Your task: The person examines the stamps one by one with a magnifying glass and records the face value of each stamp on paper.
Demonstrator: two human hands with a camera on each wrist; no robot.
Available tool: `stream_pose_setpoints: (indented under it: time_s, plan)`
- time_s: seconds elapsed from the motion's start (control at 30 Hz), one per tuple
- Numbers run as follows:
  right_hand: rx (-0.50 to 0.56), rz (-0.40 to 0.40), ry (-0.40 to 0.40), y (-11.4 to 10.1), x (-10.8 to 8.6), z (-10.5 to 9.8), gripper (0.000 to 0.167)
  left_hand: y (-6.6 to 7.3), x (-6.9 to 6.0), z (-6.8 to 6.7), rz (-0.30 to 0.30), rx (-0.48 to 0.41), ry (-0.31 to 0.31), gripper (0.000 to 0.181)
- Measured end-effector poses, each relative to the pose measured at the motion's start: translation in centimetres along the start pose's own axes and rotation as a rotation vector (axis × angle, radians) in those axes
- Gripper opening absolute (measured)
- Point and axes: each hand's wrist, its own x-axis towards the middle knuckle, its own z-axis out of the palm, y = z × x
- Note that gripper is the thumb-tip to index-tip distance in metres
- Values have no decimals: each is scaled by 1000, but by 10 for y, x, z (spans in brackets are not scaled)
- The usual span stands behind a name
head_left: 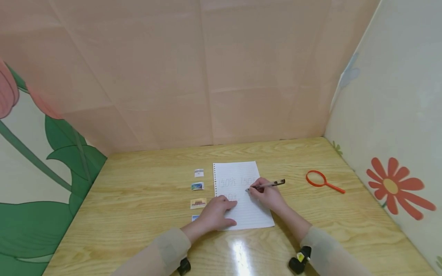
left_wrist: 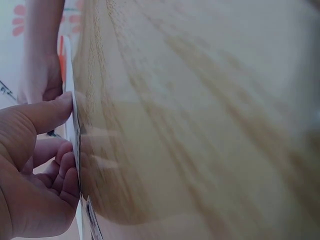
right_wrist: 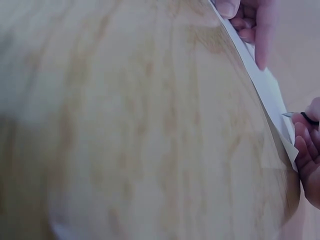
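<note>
A sheet of lined paper with punched holes down its left edge lies on the table, bearing handwritten characters in its upper half. My right hand pinches a dark patterned pen, its tip at the paper near the writing. The left hand rests on the paper's lower left, thumb and fingers spread over it. In the right wrist view the pen tip is close to the sheet. Left of the paper several small stamps stand in a column, among them a yellowish one; the lowest is partly hidden by the left hand.
A red magnifying glass lies on the right of the wooden table. A pink sheet covers the back wall. Painted walls rise at both sides, with a red flower on the right one.
</note>
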Motion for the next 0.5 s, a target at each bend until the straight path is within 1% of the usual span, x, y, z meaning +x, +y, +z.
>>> stream_pose_setpoints:
  time_s: [0.13, 0.27, 0.5]
  plan:
    - [-6, -3, -22, -2, -1, 1, 7, 0, 1, 0, 1, -6, 3, 63]
    - [-5, -14, -38, 0, -4, 0, 7, -1, 0, 0, 13, -14, 12, 62]
    - [2, 0, -37, 3, -11, -6, 8, 1, -1, -1, 0, -18, 2, 62]
